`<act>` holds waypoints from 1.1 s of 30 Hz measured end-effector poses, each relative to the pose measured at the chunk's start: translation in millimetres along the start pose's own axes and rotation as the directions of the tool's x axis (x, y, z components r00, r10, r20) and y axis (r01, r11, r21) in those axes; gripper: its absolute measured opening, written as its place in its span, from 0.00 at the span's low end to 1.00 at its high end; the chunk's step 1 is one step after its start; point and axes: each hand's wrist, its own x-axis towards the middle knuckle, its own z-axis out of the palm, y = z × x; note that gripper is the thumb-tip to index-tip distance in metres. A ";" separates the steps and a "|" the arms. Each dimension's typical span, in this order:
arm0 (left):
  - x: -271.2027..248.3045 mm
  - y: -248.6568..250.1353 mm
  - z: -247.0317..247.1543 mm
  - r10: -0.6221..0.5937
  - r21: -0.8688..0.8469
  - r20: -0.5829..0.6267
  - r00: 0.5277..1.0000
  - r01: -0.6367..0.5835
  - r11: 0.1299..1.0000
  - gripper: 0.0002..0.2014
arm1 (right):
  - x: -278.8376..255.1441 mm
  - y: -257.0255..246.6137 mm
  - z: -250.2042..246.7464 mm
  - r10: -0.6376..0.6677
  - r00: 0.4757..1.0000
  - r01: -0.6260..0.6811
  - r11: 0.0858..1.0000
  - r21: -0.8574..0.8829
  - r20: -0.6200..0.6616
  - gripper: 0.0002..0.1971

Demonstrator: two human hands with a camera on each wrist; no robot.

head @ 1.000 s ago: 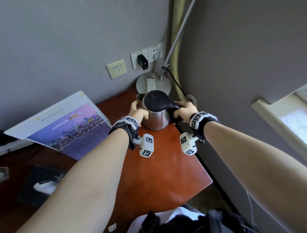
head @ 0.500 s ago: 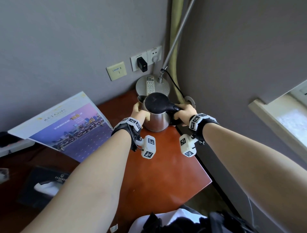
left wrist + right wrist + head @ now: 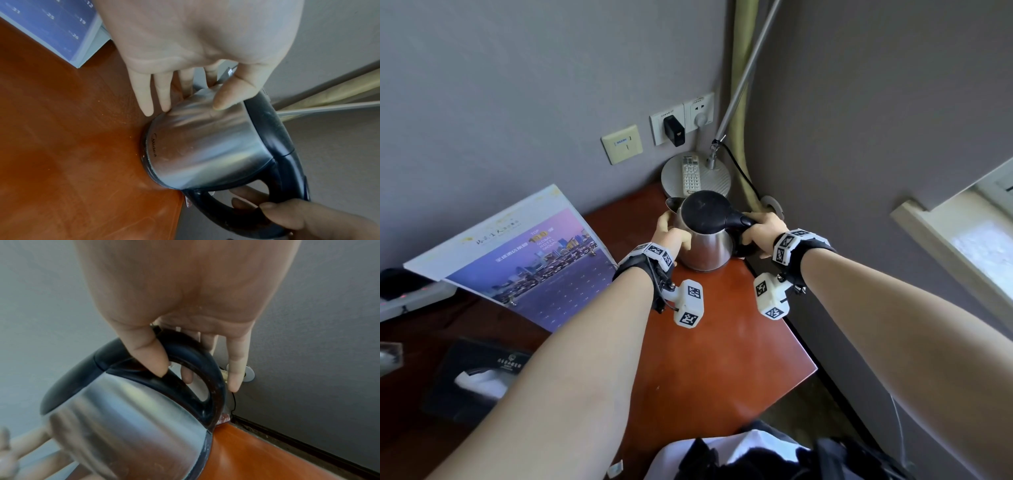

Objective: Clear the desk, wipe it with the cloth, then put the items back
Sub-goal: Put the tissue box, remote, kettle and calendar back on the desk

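While the right hand (image 3: 763, 230) grips the kettle (image 3: 705, 236) handle, the left hand (image 3: 671, 234) lies open-fingered against its side.

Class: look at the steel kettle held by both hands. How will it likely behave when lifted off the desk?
The kettle is rigid metal, so it should not flex. Its polished wall looks slippery under the left hand. The right hand curls round the side handle, so it may swing or tip. Weight depends on water, unseen under the lid.
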 end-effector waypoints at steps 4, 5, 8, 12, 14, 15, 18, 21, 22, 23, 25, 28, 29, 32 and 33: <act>-1.7 -1.9 2.7 0.008 0.010 0.010 1.000 -0.009 1.000 0.47 | -3.0 4.2 -0.8 -0.020 1.000 0.020 1.000 -0.021 -0.019 0.26; -1.9 -2.1 3.2 0.013 0.012 0.015 1.000 -0.014 1.000 0.46 | -3.7 5.4 -1.2 -0.027 0.999 0.027 0.999 -0.023 -0.020 0.25; -3.4 -3.2 4.0 0.024 0.006 0.004 1.000 -0.024 1.000 0.43 | -4.2 4.8 -0.8 -0.056 0.998 0.055 0.998 -0.036 -0.015 0.28; -12.7 -7.3 -7.3 -0.036 0.023 -0.016 0.999 0.037 0.999 0.44 | -2.6 -8.9 -1.6 -0.089 0.992 0.088 0.996 -0.021 -0.086 0.38; -20.2 -11.1 -19.3 -0.088 0.062 -0.034 0.996 0.090 0.994 0.43 | -2.2 -24.0 0.4 -0.192 0.972 0.177 0.978 -0.111 -0.135 0.40; -24.6 -13.9 -25.7 -0.122 0.091 -0.041 0.992 0.126 0.988 0.39 | -2.2 -33.4 3.3 -0.256 0.954 0.231 0.959 -0.165 -0.155 0.39; -38.4 -31.6 -48.5 -0.241 0.152 -0.004 0.971 0.239 0.959 0.16 | -9.5 -64.3 22.2 -0.418 0.889 0.372 0.897 -0.241 -0.185 0.36; -55.7 -62.0 -81.3 -0.320 0.239 0.019 0.947 0.307 0.921 0.11 | -23.1 -91.7 53.6 -0.535 0.834 0.488 0.830 -0.268 -0.137 0.33; -62.1 -72.4 -93.5 -0.338 0.238 -0.009 0.941 0.330 0.913 0.11 | -29.5 -99.5 65.7 -0.553 0.827 0.514 0.818 -0.258 -0.104 0.32; -68.7 -82.0 -106.5 -0.360 0.219 -0.043 0.932 0.360 0.907 0.12 | -35.6 -106.2 78.6 -0.568 0.820 0.538 0.807 -0.243 -0.069 0.32; -83.7 -96.5 -134.0 -0.408 0.166 -0.101 0.907 0.420 0.892 0.12 | -46.3 -117.4 103.4 -0.581 0.814 0.568 0.795 -0.210 0.000 0.32; -103.5 -109.1 -177.7 -0.438 0.038 -0.218 0.872 0.456 0.889 0.08 | -58.7 -133.0 130.6 -0.546 0.836 0.548 0.821 -0.159 0.060 0.32; -105.5 -113.3 -192.8 -0.405 -0.001 -0.287 0.868 0.423 0.906 0.07 | -60.7 -138.4 136.1 -0.529 0.846 0.532 0.836 -0.137 0.062 0.31; -104.4 -120.3 -230.9 -0.292 -0.149 -0.577 0.763 0.253 0.956 0.17 | -66.7 -157.2 143.2 -0.476 0.875 0.482 0.874 -0.059 0.088 0.25; -105.5 -117.7 -238.9 -0.261 -0.189 -0.634 0.727 0.182 0.965 0.18 | -66.9 -163.9 144.4 -0.462 0.881 0.466 0.884 -0.022 0.103 0.23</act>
